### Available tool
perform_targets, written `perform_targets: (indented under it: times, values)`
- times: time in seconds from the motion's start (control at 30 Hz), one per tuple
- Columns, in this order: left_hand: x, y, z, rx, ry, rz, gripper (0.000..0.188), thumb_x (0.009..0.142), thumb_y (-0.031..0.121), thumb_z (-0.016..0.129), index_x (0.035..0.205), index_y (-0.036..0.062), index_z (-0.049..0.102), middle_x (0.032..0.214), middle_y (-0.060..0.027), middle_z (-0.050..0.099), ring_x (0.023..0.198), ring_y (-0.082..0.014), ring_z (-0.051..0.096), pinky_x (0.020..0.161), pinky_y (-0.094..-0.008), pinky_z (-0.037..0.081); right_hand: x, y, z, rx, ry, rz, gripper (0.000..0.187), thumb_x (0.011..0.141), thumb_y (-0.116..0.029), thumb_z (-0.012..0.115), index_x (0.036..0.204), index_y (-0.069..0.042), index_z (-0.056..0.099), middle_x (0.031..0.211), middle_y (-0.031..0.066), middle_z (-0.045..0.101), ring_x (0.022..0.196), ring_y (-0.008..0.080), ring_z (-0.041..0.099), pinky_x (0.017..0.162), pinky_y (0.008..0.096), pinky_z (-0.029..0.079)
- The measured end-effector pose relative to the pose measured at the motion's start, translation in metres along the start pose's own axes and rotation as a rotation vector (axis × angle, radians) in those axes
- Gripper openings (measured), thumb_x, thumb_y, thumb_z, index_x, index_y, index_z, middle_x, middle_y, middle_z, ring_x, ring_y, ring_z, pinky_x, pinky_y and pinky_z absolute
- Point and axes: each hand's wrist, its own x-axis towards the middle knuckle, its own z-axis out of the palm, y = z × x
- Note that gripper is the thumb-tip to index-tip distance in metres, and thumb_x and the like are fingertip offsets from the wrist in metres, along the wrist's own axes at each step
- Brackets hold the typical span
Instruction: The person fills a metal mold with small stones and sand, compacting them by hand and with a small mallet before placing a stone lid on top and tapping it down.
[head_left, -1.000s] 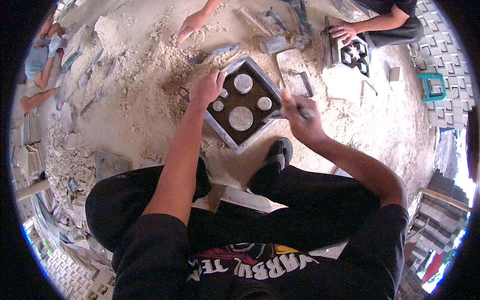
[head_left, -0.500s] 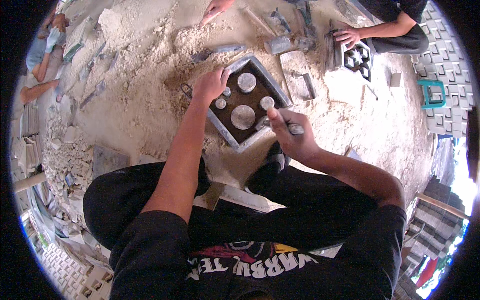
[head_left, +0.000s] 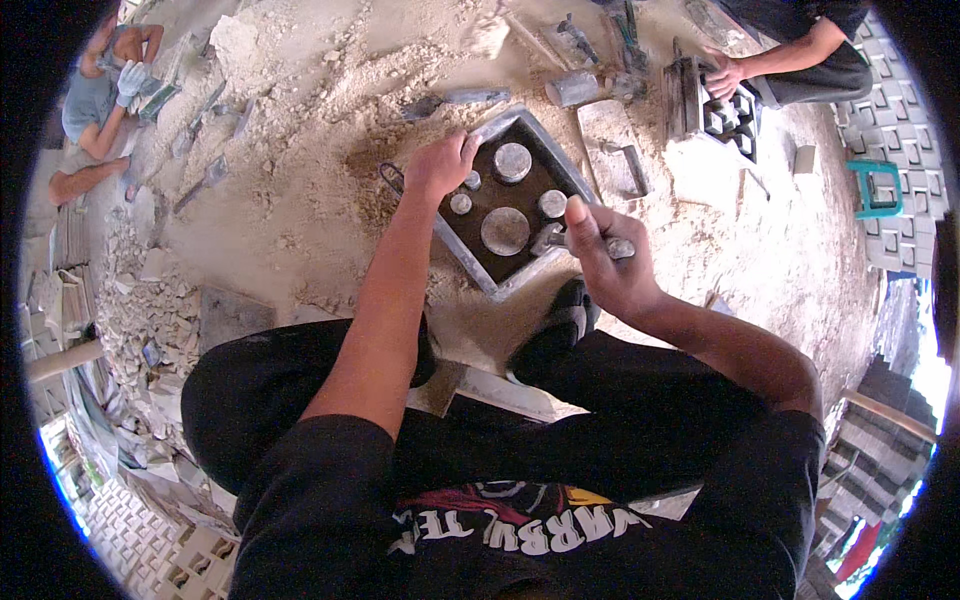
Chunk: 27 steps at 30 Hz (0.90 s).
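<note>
Frame (head_left: 464,256) lies between left hand (head_left: 438,170), on its rim, and right hand (head_left: 618,265).

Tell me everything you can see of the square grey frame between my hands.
The square grey frame sits on the dusty floor, turned so one corner points toward the body. Its worn rim looks like metal. Inside is dark, flat-looking fill, with five round grey discs of differing sizes showing. The left hand grips its upper-left side. The right hand holds a tool at its lower-right side; whether that touches is unclear.
</note>
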Motion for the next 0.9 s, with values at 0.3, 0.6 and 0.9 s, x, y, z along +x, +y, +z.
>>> perform_targets:
  times: [0.3, 0.6, 0.9]
  values:
    - [0.001, 0.0, 0.007, -0.108, 0.081, -0.001, 0.049, 0.094, 0.046, 0.038, 0.098, 0.0022, 0.06, 0.093, -0.0266, 0.062, 0.09, -0.0443, 0.058, 0.078, -0.0509, 0.046, 0.018, 0.032, -0.017, -0.109, -0.387, -0.183, 0.043, 0.096, -0.027, 0.051, 0.062, -0.001, 0.051, 0.053, 0.0019, 0.045, 0.053, 0.0076, 0.04, 0.049, 0.0285, 0.034]
    - [0.006, -0.006, 0.011, -0.035, 0.065, 0.011, 0.051, 0.094, 0.049, 0.032, 0.104, 0.0072, 0.06, 0.093, -0.0236, 0.064, 0.091, -0.0415, 0.061, 0.081, -0.0521, 0.047, 0.043, 0.045, -0.018, -0.033, -0.418, -0.222, 0.031, 0.092, -0.021, 0.055, 0.07, 0.001, 0.061, 0.059, 0.0081, 0.058, 0.056, 0.0125, 0.053, 0.055, 0.029, 0.042]
    - [0.006, -0.002, 0.005, 0.0, 0.063, 0.038, 0.053, 0.093, 0.05, 0.033, 0.104, 0.0062, 0.061, 0.096, -0.0243, 0.063, 0.091, -0.0423, 0.06, 0.082, -0.0522, 0.047, 0.051, 0.047, -0.013, 0.188, -0.196, -0.111, 0.028, 0.09, -0.026, 0.058, 0.094, 0.001, 0.067, 0.079, 0.0053, 0.066, 0.072, 0.0105, 0.057, 0.065, 0.0282, 0.048]
